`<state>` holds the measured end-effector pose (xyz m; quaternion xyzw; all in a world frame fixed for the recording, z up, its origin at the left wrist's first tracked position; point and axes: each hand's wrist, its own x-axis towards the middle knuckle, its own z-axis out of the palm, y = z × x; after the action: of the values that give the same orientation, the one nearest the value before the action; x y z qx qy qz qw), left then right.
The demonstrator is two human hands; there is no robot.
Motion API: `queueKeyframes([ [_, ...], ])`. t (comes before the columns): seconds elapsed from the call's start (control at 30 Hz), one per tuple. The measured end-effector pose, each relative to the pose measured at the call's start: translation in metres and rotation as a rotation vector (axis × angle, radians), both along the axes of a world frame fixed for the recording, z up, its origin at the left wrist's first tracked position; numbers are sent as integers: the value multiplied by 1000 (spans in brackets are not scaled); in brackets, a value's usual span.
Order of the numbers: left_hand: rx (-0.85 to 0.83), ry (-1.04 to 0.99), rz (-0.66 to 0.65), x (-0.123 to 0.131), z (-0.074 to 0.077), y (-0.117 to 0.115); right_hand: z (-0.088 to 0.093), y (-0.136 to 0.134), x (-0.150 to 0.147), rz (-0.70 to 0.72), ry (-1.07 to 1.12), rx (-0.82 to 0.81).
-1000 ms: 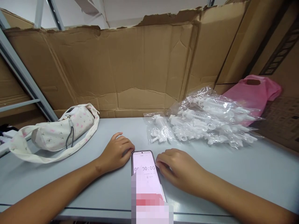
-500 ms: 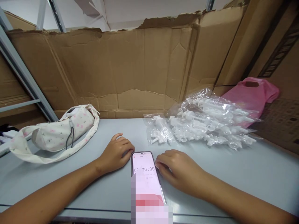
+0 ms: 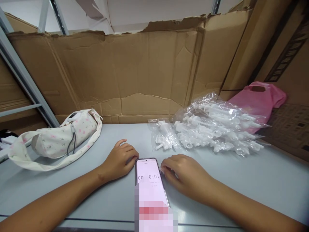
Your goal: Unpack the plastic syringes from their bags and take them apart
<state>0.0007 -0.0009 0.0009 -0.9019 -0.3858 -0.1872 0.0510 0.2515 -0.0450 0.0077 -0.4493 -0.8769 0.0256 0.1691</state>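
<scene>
A phone [image 3: 146, 168] lies on the grey tabletop between my hands, with timer digits ending in 0:01. Pixelation covers its lower part. My left hand [image 3: 123, 159] rests at its upper left corner, holding nothing, its little finger spread and the others loosely bent. By the phone's right edge lies my right hand [image 3: 184, 172], loosely closed, thumb against the curled fingers; nothing shows in it. Beyond it is a pile of clear plastic bags [image 3: 207, 129] with white syringe-like parts inside. One smaller clear bag [image 3: 165, 137] of similar parts sits at the pile's left.
A white flowered cloth bag [image 3: 65, 138] with a long strap lies at the left of the grey table [image 3: 130, 132]. Behind the pile is a pink plastic bag [image 3: 263, 100]. Cardboard [image 3: 135, 71] walls the back and right, and a metal shelf post [image 3: 26, 74] slopes at left.
The phone's timer digits have gone from 00:00 to 0:01. Both hands stay where they were; the view has shifted very slightly.
</scene>
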Motion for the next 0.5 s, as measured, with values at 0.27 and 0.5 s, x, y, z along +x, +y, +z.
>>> queueKeyframes([
  [0.27, 39, 9, 1, 1, 2, 0, 16, 13, 10, -260, -85, 8],
  [0.5, 163, 103, 11, 3, 8, 15, 18, 23, 17, -335, -67, -50],
])
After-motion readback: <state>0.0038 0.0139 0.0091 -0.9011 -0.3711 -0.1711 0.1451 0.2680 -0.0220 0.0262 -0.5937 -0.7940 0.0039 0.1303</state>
